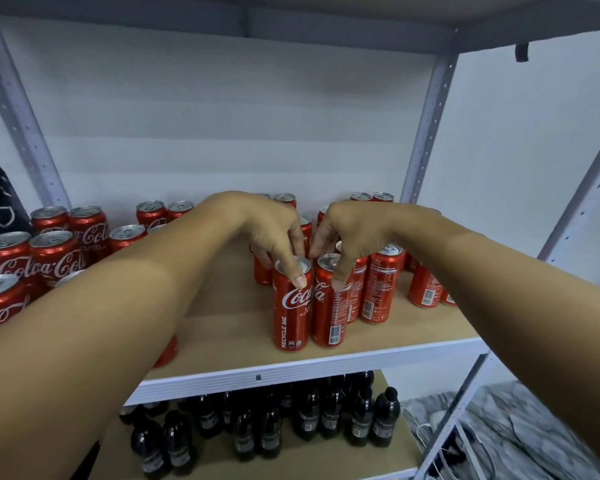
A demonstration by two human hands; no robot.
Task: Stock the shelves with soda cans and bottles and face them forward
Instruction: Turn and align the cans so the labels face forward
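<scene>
Both bare forearms reach forward, wrists bent down; left hand (274, 233) and right hand (343, 237) nearly meet, fingers curled, pinching downward.

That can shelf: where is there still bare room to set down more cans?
Bare wood shows on the can shelf between the wide cans at left and the slim cans the hands grip, reaching its front edge. A smaller strip lies before the right-hand cans. The back rows look crowded, as does the bottle shelf below.

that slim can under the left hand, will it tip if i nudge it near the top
Probably. The slim can under the left hand is tall on a narrow base, so a high push may topple it. The neighbouring can beside it might brace it. Its glossy wall looks slippery.
</scene>
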